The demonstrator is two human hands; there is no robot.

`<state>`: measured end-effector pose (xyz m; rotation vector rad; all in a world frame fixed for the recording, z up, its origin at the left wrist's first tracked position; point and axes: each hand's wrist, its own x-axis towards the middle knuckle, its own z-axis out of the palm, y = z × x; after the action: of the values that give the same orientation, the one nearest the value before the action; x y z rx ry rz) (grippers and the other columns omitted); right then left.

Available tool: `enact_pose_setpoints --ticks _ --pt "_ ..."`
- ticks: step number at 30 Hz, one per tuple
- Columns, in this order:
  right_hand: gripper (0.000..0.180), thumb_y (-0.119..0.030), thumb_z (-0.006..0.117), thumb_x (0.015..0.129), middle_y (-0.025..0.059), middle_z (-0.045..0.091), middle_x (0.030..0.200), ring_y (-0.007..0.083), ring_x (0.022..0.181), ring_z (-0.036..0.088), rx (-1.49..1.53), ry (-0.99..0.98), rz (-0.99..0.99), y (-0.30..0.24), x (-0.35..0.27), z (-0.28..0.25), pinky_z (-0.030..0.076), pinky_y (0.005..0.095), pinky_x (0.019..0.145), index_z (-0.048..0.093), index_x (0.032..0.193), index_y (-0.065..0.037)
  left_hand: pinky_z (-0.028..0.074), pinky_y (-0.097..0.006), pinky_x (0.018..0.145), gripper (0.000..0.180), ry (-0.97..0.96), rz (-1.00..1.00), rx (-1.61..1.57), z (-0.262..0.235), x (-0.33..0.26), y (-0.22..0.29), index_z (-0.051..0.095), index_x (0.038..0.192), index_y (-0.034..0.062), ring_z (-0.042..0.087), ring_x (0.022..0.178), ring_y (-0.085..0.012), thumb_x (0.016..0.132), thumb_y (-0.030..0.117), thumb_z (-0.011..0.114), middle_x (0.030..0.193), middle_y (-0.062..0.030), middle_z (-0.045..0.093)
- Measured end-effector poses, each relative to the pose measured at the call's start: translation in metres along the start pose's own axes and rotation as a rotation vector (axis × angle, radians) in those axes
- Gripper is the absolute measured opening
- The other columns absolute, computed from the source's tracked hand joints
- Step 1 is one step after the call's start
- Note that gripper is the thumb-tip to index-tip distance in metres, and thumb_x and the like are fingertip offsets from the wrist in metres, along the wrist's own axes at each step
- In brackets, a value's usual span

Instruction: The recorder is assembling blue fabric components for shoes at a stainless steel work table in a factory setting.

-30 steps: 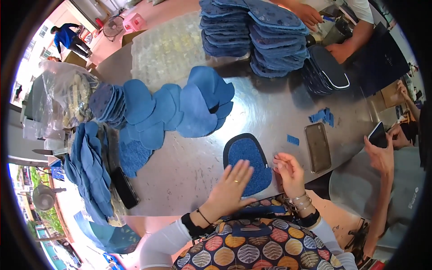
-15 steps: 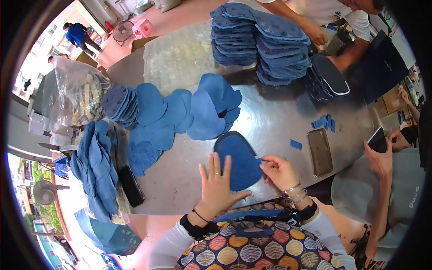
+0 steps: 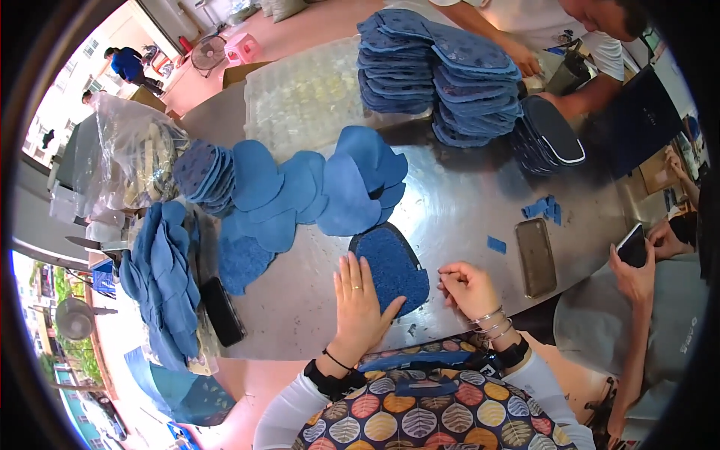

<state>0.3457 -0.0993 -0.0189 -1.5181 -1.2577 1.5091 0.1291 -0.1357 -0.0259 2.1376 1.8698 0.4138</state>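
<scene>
Clear of the pad's edge now, the right hand (image 3: 466, 291) has let go and sits just beside it at 3 o'clock, while the left hand's (image 3: 358, 304) fingers, spread half a second ago, have drawn together. One dark-edged blue pad (image 3: 391, 259) lies on the worktop (image 3: 457, 195) in front of the person, turned slightly anticlockwise since then. Flat and straight, the left fingers rest on its 7-to-9 o'clock side, gripping nothing and hiding that part; the right fingers are curled, and whether they pinch anything I cannot tell.

Counting from the pad: two tall blue stacks, one at 12 (image 3: 394, 75) and one at 1 o'clock (image 3: 478, 94); one white-trimmed stack (image 3: 551, 131) towards 2; one small patterned stack (image 3: 202, 176) at 10. Overlapping blue pieces (image 3: 349, 191) crowd close at 11 o'clock, a heap of blue pieces (image 3: 161, 277) lies at 9, and one black phone (image 3: 221, 311) between 8 and 9. Towards 3 lie one lone blue scrap (image 3: 496, 244) and one brown phone case (image 3: 535, 259).
</scene>
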Motion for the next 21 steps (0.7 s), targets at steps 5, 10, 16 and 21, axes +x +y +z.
enact_pose_setpoints --ticks 5,10,16,21 --pt "0.026 -0.003 0.058 0.087 0.0119 0.067 0.098 0.0155 0.081 0.067 -0.059 0.093 -0.387 0.013 -0.001 0.008 0.053 0.0253 0.07 0.056 0.113 0.003 0.016 -0.056 0.109 0.091 -0.052 0.086 0.006 0.002 -0.003 0.009 0.025 0.138 -0.0125 0.014 0.137 -0.0471 0.082 0.05 0.061 0.145 -0.0339 0.02" --pt "0.039 -0.007 0.063 0.085 0.0134 0.065 0.105 0.0155 0.081 0.066 0.012 0.01 -0.262 0.01 0.019 0.014 0.052 0.0262 0.07 0.051 0.121 0.002 0.018 -0.057 0.109 0.084 -0.085 0.204 -0.008 -0.007 -0.009 0.01 0.035 0.137 -0.0068 0.018 0.137 -0.0454 0.081 0.051 0.062 0.145 -0.0304 0.024" --pt "0.029 -0.013 0.07 0.082 0.0022 0.06 0.069 0.0081 0.057 0.051 -0.236 -0.073 -0.174 -0.005 0.034 0.01 0.043 0.0235 0.055 0.06 0.106 0.001 0.028 -0.054 0.106 0.06 -0.06 0.341 -0.363 -0.008 -0.018 0.002 0.048 0.129 -0.0026 0.037 0.13 -0.0404 0.083 0.032 0.066 0.136 -0.0241 0.042" --pt "0.023 -0.013 0.069 0.083 0.0007 0.062 0.072 0.0075 0.062 0.054 -0.14 -0.099 -0.106 -0.011 0.025 0.009 0.045 0.023 0.059 0.062 0.102 0.0 0.04 -0.033 0.099 0.038 0.101 -0.413 -1.204 -0.019 -0.016 -0.009 0.05 0.127 -0.0007 0.047 0.123 -0.025 0.091 0.011 0.056 0.126 -0.0196 0.053"
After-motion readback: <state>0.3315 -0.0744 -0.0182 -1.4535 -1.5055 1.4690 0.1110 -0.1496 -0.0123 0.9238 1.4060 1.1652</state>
